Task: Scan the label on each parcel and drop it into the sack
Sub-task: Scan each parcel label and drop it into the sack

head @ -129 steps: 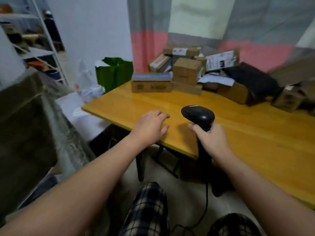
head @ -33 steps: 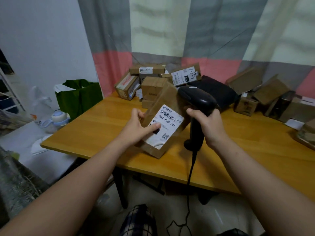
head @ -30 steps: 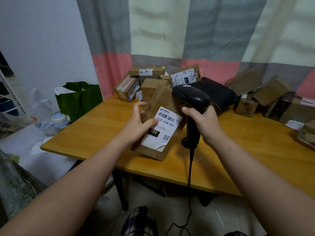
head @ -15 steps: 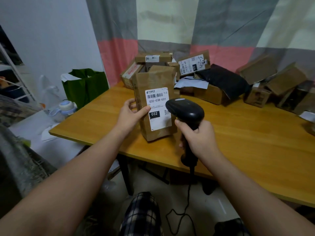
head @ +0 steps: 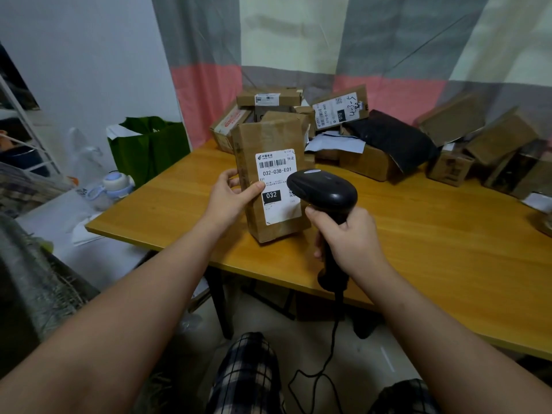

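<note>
Now scanning: parcel (head: 270, 177) upright on near part of table (head: 448, 243), long axis vertical, label (head: 278, 186) facing the wearer. Left hand (head: 231, 198) clamped on parcel's left edge, thumb across label margin. Right hand (head: 348, 237) wrapped round scanner (head: 322, 192) grip, head just right of label, overlapping its right edge. Barcode up and left of scanner nose; likely needs slight tilt that way. Sack (head: 33, 294) probably near left

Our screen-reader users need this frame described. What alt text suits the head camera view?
A person's left hand holds a cardboard parcel upright on a wooden table, its label reading 032-038-E01, while the right hand aims a black corded barcode scanner at it. More parcels are piled behind.
</note>
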Demonstrator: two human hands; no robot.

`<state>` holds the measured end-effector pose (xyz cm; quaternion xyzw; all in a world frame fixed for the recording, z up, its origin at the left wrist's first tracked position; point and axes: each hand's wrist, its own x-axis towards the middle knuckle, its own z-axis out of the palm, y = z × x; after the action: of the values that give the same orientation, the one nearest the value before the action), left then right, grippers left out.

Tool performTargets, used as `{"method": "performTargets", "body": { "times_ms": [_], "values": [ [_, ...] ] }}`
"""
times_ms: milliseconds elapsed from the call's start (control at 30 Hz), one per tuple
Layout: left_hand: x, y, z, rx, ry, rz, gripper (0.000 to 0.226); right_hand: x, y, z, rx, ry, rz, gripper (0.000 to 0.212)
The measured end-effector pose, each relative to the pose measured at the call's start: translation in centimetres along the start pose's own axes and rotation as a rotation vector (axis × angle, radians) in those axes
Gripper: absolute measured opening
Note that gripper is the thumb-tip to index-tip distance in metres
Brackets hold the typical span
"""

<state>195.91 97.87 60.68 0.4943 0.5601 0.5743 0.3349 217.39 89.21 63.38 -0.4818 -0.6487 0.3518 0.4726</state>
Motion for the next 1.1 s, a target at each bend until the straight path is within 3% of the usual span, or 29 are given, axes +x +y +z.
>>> {"method": "performTargets", "body": {
  "times_ms": [267, 400, 667, 800, 900, 1000, 1100],
  "values": [
    [-0.9, 0.4, -0.2, -0.003, 0.013, 0.002, 0.075, -0.7, -0.4, 0.1, 0.059, -0.008, -0.016, 0.016],
    [-5.4, 1.6, -2.4, -0.054, 0.075, 0.028, 0.073, -2.1, -1.6, 1.4, 0.146, -0.107, -0.018, 0.007],
    [-22.9, 0.6, -14.2, -0.095, 0.576, 0.073, 0.063, -7.9, -2.9, 12.0, 0.331, -0.579, -0.017, 0.006],
    [-28.2, -1.5, -19.7, 0.015, 0.722, 0.021, 0.072, -11.5, -2.6, 18.9, 0.324, -0.67, 0.016, 0.037],
    [-30.4, -2.9, -23.7, 0.167, 0.824, 0.013, 0.074, -13.7, -2.1, 22.5, 0.305, -0.713, 0.047, 0.036],
    [-32.0, -5.0, -27.3, 0.512, 0.847, -0.03, 0.081, -15.1, -1.4, 25.1, 0.257, -0.704, 0.052, 0.036],
    [-32.5, -7.4, -29.6, 0.859, 0.755, -0.133, 0.086, -15.8, -0.9, 26.9, 0.197, -0.701, 0.054, 0.038]
  ]
}}
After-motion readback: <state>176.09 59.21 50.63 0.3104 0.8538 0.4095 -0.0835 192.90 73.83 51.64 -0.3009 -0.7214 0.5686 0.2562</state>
